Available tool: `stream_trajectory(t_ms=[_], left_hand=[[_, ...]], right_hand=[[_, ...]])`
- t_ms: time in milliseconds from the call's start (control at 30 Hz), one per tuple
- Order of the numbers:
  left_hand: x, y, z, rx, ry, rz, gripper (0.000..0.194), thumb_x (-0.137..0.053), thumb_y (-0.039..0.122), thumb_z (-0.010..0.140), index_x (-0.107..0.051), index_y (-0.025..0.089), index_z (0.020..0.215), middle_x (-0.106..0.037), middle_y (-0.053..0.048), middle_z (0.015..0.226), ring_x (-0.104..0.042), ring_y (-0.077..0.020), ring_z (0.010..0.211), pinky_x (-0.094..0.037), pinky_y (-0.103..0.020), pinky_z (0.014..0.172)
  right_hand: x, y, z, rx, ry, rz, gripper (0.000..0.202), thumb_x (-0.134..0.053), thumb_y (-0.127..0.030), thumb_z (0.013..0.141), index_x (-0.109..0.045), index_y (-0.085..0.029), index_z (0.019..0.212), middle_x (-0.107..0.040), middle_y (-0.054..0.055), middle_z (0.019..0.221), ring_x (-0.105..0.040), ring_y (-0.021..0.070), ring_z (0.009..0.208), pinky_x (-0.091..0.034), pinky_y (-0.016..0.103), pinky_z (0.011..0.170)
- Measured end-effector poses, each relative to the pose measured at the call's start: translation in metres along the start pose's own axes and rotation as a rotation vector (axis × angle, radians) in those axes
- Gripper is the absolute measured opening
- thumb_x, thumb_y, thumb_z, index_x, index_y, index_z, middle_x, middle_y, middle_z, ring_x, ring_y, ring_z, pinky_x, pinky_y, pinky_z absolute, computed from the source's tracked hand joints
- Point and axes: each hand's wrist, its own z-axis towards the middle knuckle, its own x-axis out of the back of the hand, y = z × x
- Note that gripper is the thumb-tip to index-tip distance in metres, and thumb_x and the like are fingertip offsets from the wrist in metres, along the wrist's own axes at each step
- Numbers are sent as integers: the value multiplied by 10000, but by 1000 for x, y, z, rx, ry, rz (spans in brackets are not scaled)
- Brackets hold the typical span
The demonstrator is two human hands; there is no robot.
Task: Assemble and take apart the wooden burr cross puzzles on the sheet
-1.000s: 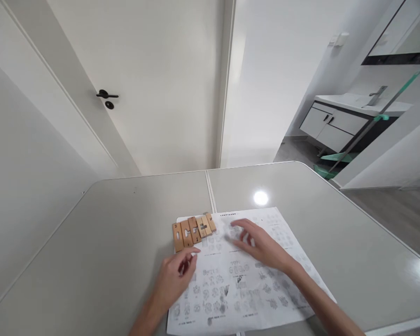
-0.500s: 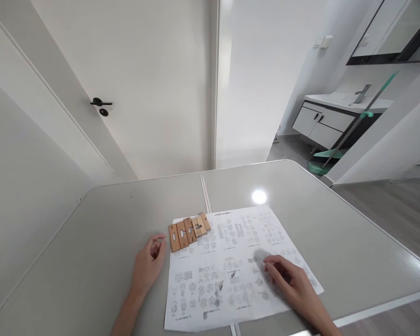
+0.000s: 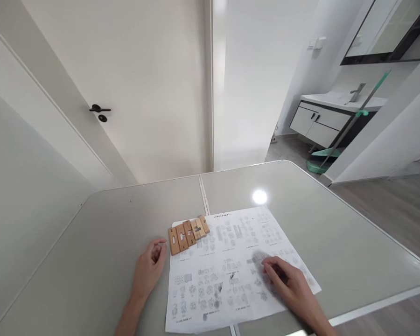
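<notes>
- Five wooden pieces (image 3: 182,236) lie flat in a stepped row at the ten o'clock corner of a printed sheet (image 3: 227,252), overlapping its edge, on a pale grey table (image 3: 122,242).
- My left grip (image 3: 150,267) is loosely curled, with nothing visible in it; it rests at the sheet's nine o'clock, off the paper. The row begins just beside my fingertips, at two o'clock from the hand; whether they touch, I cannot tell.
- My right grip (image 3: 289,282) is relaxed too, fingers half bent over the sheet's four o'clock side. I see nothing held. The pieces are well apart from it, toward ten o'clock.
- The pieces are notched or slotted, some with small dark marks. I judge them light, stiff and hard to damage, smooth but not slippery.
- They lie edge to edge, so I would pinch one by its short ends, at twelve and six o'clock, or take an outer piece by its free long side. The slots look narrow for a fingertip.
- The sheet seems thin, limp and easily creased; I would lift it by its bare four o'clock corner, keeping it level under the wood.
</notes>
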Motion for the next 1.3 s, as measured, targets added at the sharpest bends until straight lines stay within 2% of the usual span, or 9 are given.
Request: stream_trajectory(t_ms=[300, 600, 833, 1100, 1300], left_hand=[[0, 3, 2, -14, 21, 25, 383, -471, 548, 932, -663, 223, 999, -431, 73, 573, -465, -148, 511, -435, -246, 560], [-3, -1, 2, -41, 23, 77, 367, -471, 527, 933, -669, 227, 1009, -474, 67, 583, -492, -146, 514, -459, -250, 585], [-4, -3, 3, -68, 25, 104, 361, -464, 525, 934, -665, 231, 993, -469, 67, 591, -497, -146, 519, -449, -245, 576], [-5, -3, 3, -69, 11, 117, 370, -451, 531, 943, -662, 235, 1008, -473, 63, 599, -499, -151, 535, -447, -251, 580], [-6, -6, 3, -71, 13, 111, 375, -452, 541, 947, -658, 235, 1014, -477, 65, 585, -505, -152, 519, -445, -246, 560]], right_hand=[[1, 0, -1, 17, -7, -20, 415, -451, -552, 1039, -648, -209, 917, -631, 33, 766, -546, 192, 675, -438, 282, 602], [0, 2, -1, 77, 18, -68, 370, -446, -491, 1047, -635, -213, 895, -651, 33, 786, -563, 186, 672, -465, 271, 610], [-3, 12, -2, 98, 110, -128, 325, -478, -485, 1034, -633, -230, 905, -667, 26, 752, -588, 189, 632, -482, 269, 579], [-1, 3, -4, 122, 176, -165, 298, -501, -467, 1020, -649, -244, 888, -684, 15, 729, -598, 178, 576, -499, 259, 550], [-2, 5, -5, 114, 208, -154, 301, -507, -484, 1019, -648, -244, 906, -669, 12, 708, -588, 177, 570, -495, 254, 541]])
